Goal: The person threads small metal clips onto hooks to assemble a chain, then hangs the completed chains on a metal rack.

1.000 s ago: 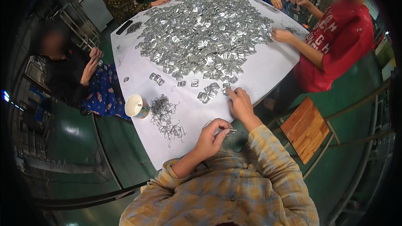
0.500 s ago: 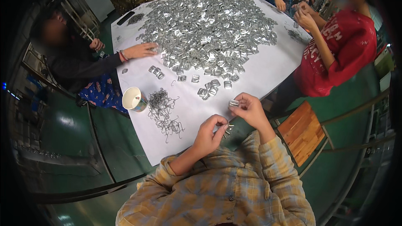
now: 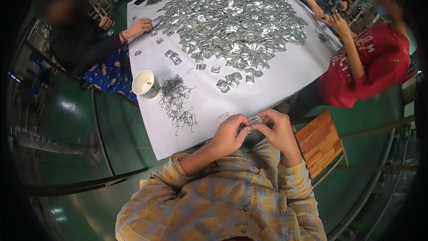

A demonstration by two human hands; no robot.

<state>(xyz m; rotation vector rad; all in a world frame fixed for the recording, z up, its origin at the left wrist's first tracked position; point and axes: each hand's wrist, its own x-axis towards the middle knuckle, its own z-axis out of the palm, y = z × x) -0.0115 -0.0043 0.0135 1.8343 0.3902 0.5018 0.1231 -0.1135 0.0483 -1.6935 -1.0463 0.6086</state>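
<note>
A small silvery metal buckle [image 3: 254,120] is pinched between the thumb and fingers of my right hand [image 3: 277,130]. My left hand [image 3: 228,135] is closed and meets it from the left, thumb and fingertip at the buckle's edge. What else lies inside the left fingers is mostly hidden. Just behind the left knuckles a thin bent wire [image 3: 222,116] shows over the white table; whether it lies there or sticks out of the hand I cannot tell. A loose heap of bent wire hooks [image 3: 177,102] lies farther left. Several buckles [image 3: 229,82] sit in a small cluster ahead of my hands.
A big pile of metal buckles [image 3: 236,22] covers much of the white table [image 3: 205,102]. A paper cup [image 3: 145,84] stands at its left edge. Co-workers sit around, one in a red top [image 3: 372,64] at right. A wooden stool [image 3: 317,143] is beside me.
My hands have come together, and the right hand has brought the buckle to the left fingers. The view has shifted. The co-worker's hand at left has moved away from the pile's near edge.
</note>
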